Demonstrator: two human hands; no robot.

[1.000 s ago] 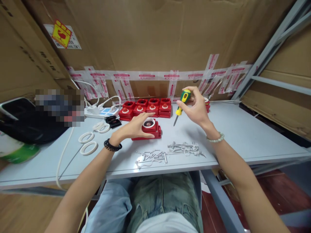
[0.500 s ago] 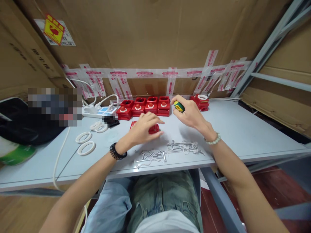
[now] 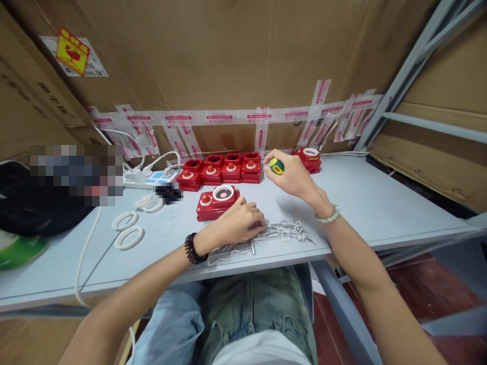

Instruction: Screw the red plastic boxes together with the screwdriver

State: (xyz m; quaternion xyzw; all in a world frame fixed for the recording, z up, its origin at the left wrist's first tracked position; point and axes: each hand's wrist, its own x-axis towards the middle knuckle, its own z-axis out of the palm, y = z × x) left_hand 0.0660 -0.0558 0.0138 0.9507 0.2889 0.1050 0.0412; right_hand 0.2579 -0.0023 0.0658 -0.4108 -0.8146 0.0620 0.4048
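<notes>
A: The fingers (image 3: 254,223) of the left hand (image 3: 239,227) are curling down into the pile of metal screws (image 3: 243,246) at the near edge of the bench (image 3: 380,203). They are bunched over the pile, touching it; whether a screw is actually pinched between them I cannot tell.

B: And the right hand (image 3: 292,175)?

A: It is grasping the screwdriver (image 3: 276,166), fingers clenched round the green and yellow handle. Only the butt of the handle is showing; the shaft is hidden behind the hand.

B: Where is the red switch box (image 3: 217,202) sitting?

A: It is lying flat on the bench just beyond the left hand, apart from it, with a white ring round its opening and a small red button at its left end.

B: What is lying around them?

A: A second heap of longer hooks and wire pieces (image 3: 289,230) is lying just right of the screws, under the right forearm. A row of red boxes (image 3: 220,169) is standing against the cardboard wall (image 3: 236,61), and one more red box (image 3: 310,158) is sitting beyond the right hand. Two white rings (image 3: 127,230) are lying well to the left, near a white power strip (image 3: 150,177).
</notes>
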